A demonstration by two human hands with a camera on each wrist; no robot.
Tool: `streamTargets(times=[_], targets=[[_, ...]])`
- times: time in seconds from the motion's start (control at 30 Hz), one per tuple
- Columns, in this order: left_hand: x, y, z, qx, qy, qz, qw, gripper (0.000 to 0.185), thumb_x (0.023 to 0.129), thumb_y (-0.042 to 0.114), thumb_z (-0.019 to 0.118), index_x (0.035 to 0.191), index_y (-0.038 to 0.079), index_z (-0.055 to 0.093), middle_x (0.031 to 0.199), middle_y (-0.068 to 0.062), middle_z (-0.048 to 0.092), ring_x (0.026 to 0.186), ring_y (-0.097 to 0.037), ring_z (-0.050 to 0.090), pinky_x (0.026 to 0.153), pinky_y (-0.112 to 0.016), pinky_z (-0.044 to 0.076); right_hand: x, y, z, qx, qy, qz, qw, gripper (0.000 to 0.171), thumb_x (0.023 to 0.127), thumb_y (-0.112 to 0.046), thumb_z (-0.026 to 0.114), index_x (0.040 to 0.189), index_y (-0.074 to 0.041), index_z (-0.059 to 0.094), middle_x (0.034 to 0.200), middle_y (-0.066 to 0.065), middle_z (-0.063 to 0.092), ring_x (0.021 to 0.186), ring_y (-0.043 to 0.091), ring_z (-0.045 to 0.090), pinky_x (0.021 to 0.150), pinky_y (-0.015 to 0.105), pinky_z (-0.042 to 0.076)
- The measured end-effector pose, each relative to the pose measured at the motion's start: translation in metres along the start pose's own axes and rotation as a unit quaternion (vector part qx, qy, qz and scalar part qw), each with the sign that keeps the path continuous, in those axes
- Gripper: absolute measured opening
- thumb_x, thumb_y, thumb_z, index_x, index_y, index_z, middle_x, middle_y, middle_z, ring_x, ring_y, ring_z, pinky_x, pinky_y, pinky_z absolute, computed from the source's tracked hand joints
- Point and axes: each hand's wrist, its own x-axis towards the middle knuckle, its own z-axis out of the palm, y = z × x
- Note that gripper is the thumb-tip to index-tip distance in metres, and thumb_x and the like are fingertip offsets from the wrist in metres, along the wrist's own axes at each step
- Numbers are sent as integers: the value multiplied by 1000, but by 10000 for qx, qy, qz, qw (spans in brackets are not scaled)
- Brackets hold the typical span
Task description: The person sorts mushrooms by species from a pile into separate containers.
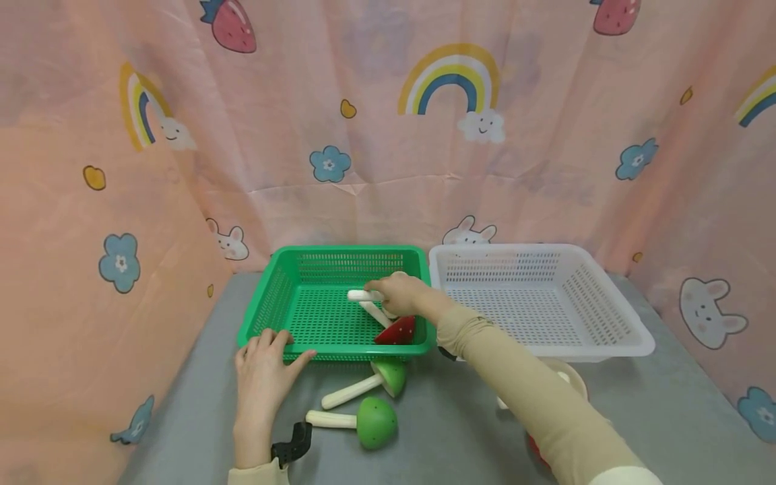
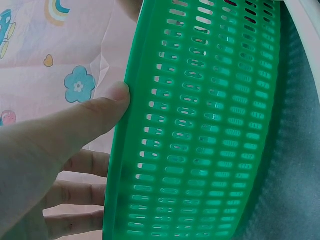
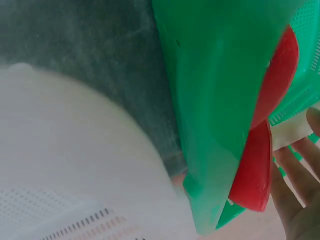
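My left hand (image 1: 263, 374) holds the front left rim of a green basket (image 1: 336, 353); in the left wrist view the thumb (image 2: 117, 95) rests on the rim with the fingers behind it. Inside the basket's right side, my right hand (image 1: 405, 296) grips a toy mushroom by its white stem (image 1: 362, 296). Its cap is mostly hidden in the head view; red caps (image 3: 254, 170) show beside the hand in the right wrist view. Below the hand, a red mushroom (image 1: 397, 331) lies in the basket. Two green mushrooms (image 1: 376, 423) lie on the table before the basket.
A white basket (image 1: 630, 347) stands right of the green one, close beside it. Partly under the right forearm, a pale-capped mushroom (image 1: 570, 377) and something red (image 1: 536, 450) lie on the grey table (image 1: 461, 431). A patterned curtain (image 1: 388, 202) hangs behind.
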Motion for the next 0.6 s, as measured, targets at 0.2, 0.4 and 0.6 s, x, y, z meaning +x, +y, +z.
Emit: streamTargets(times=[0.2, 0.4, 0.6], targets=[[0, 1, 0, -29, -11, -2, 10000, 47, 80, 47, 74, 105, 9, 66, 109, -13, 61, 106, -36, 52, 103, -60, 32, -9, 3, 2, 108, 70, -12, 9999, 54, 94, -6, 53, 146, -17, 41, 113, 8, 66, 60, 10, 42, 56, 22, 35], [0, 1, 0, -24, -30, -29, 10000, 46, 80, 47, 74, 105, 9, 66, 108, -12, 61, 106, -35, 52, 103, -60, 32, -22, 5, -4, 353, 318, -225, 9986, 46, 95, -7, 55, 140, -15, 50, 94, 8, 64, 59, 11, 39, 56, 22, 32], [0, 1, 0, -16, -28, -31, 10000, 45, 80, 47, 74, 104, 9, 66, 108, -12, 60, 105, -35, 52, 103, -60, 32, -38, 7, -9, 256, 723, -422, 9962, 38, 93, -6, 56, 131, -10, 57, 130, 12, 61, 88, 19, 57, 63, 24, 44]])
